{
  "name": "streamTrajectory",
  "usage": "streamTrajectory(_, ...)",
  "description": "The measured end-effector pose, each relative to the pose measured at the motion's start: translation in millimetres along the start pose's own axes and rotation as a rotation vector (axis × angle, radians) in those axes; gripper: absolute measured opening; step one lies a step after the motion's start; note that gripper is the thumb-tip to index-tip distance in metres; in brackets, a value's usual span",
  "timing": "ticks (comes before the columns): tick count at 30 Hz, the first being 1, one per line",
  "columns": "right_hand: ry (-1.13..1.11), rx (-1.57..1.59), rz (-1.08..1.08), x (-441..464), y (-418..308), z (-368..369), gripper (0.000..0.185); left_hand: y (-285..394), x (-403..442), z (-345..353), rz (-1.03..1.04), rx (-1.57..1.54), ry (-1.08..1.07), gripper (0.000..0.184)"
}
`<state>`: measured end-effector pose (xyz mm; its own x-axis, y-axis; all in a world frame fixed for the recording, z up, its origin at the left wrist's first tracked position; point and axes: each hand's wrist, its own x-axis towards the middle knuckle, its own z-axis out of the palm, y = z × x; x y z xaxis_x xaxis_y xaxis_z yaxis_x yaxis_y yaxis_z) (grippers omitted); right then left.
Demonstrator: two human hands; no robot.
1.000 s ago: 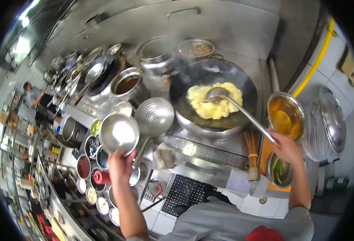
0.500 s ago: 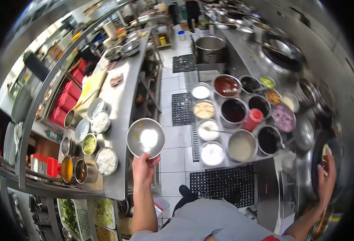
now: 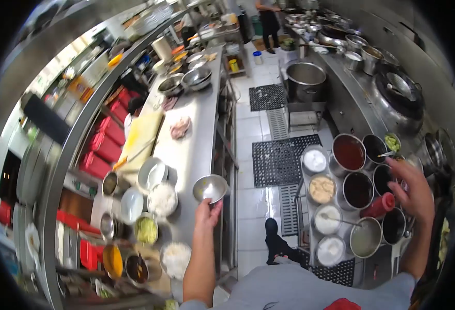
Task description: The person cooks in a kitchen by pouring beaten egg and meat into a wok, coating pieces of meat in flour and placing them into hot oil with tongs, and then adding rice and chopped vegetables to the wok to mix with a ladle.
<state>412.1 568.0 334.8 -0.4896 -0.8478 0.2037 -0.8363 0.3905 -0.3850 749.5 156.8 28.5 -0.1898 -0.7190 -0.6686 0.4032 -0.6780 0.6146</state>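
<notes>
My left hand point(image 3: 206, 213) grips a steel mixing bowl point(image 3: 210, 187) by its near rim. The bowl hangs tilted beside the edge of the left counter, with a little yellow residue inside. Over the right-hand sauce pots, my right hand point(image 3: 412, 188) is open, thumb and fingers apart, with nothing seen in it. Beneath and around it are pots of dark sauce point(image 3: 357, 190), a spoon handle point(image 3: 387, 154) in one of them, and a red squeeze bottle point(image 3: 380, 205). My hand partly hides the containers behind it.
White rice point(image 3: 162, 199), shredded greens point(image 3: 146, 229) and steel bowls stand on the left counter. Raw meat point(image 3: 180, 127) lies near a yellow cutting board point(image 3: 143, 135). A big stockpot point(image 3: 306, 81) stands ahead by the aisle. Another person point(image 3: 268, 23) stands far back.
My right hand has moved from the wok at the right to above the sauce pots. My left hand has brought the bowl nearer the left counter. The view has turned left.
</notes>
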Motion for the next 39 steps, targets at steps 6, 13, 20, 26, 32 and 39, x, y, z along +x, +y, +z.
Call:
streamTrajectory(6, -0.168, -0.069, -0.330, 228, 0, 69, 0.048, 60, 114, 13, 0.190, -0.161, 0.042, 0.030)
streamTrajectory(13, -0.477, -0.065, -0.671, 446, -77, 169, 0.046, 51, 79, 27, 0.017, -0.015, -0.025, 0.050)
streamTrajectory(20, -0.613, 0.087, -0.769, 600, -129, 268, 0.044, 149, 103, 162, 0.314, 0.407, -0.095, 0.039)
streamTrajectory(26, -0.707, 0.220, -0.425, 662, -21, 393, 0.049, 277, 246, 278, 0.716, 0.613, -0.074, 0.037)
streamTrajectory(32, -0.670, 0.281, 0.127, 635, 139, 408, 0.045, 371, 407, 453, 0.756, 0.735, -0.263, 0.035)
streamTrajectory(39, -0.363, 0.335, 0.390, 721, 261, 385, 0.042, 451, 719, 545, 0.937, 1.284, -0.085, 0.028)
